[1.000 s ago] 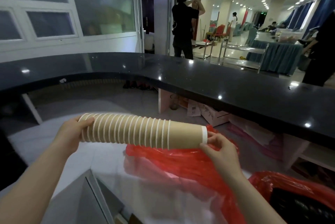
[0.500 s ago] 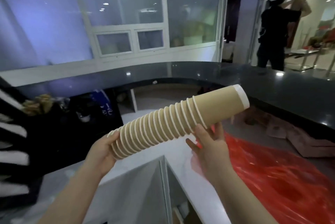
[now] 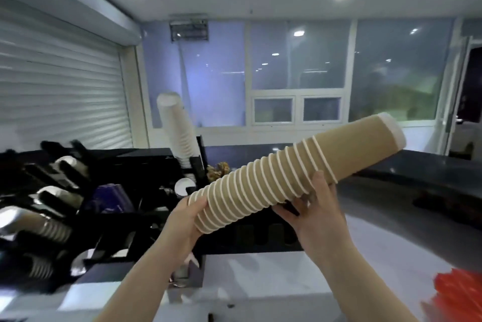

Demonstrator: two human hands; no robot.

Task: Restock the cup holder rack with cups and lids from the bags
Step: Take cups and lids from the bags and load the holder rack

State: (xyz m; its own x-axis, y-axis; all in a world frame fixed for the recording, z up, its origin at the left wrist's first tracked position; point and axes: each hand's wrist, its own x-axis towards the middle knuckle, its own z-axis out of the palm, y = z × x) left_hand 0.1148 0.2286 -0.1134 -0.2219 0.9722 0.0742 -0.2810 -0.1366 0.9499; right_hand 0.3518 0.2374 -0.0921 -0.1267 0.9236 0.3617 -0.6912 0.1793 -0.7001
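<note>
I hold a long stack of brown paper cups [image 3: 294,178] with white rims, tilted so its closed end points up and to the right. My left hand [image 3: 185,220] cups the open lower end. My right hand [image 3: 313,207] grips the stack from below near its middle. The black cup holder rack [image 3: 78,207] stands to the left, with cup stacks lying in several of its slots. A tall stack of white cups [image 3: 177,128] stands upright at the rack's far end.
A red plastic bag [image 3: 459,293] shows at the lower right edge. A dark curved counter [image 3: 422,167] runs behind. A white worktop [image 3: 273,272] lies below my arms. A roller shutter [image 3: 60,92] covers the left wall.
My view has swung left, bringing the rack into sight and leaving the red bag at the edge. The cup stack has come with me and stays tilted up to the right.
</note>
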